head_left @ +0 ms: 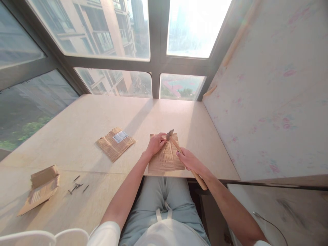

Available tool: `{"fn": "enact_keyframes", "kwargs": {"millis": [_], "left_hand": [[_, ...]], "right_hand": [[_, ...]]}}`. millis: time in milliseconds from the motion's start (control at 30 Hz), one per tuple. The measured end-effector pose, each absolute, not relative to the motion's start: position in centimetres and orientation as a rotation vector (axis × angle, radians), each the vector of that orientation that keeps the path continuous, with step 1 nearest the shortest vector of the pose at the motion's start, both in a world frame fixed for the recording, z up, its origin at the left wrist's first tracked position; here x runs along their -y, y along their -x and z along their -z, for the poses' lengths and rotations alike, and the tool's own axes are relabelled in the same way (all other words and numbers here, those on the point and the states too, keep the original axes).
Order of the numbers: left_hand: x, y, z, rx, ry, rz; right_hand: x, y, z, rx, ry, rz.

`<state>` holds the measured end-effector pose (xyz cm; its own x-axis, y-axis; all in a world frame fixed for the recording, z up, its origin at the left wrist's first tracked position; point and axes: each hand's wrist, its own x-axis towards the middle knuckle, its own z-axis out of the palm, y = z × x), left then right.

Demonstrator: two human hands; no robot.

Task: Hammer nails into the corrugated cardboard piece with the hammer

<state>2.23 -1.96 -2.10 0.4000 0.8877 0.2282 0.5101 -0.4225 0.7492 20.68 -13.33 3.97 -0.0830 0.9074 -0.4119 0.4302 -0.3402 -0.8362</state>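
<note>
A piece of corrugated cardboard [167, 161] with rows of small dark marks lies flat near the table's front edge. My left hand [155, 144] rests on its left upper part, thumb and fingertips pinched together; what they hold is too small and hidden to make out. In my right hand [190, 160] is a hammer [176, 143], gripped partway along its wooden handle. Its metal head is right beside my left fingertips, over the cardboard's top part. The handle's end juts out past the table edge.
On the light wooden table [102, 112], a second cardboard piece [115, 143] with a white label lies to the left. Farther left are several loose nails [76, 187] and a folded cardboard piece [42, 189]. Windows stand behind; a flowered wall [276, 102] bounds the right.
</note>
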Motion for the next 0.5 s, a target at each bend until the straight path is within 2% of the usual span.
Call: {"fn": "enact_keyframes", "kwargs": {"millis": [500], "left_hand": [[1.65, -2.29, 2.71, -1.163, -2.032, -0.871]], "right_hand": [[13.42, -20.76, -3.79, 1.461, 1.771, -1.371]]}}
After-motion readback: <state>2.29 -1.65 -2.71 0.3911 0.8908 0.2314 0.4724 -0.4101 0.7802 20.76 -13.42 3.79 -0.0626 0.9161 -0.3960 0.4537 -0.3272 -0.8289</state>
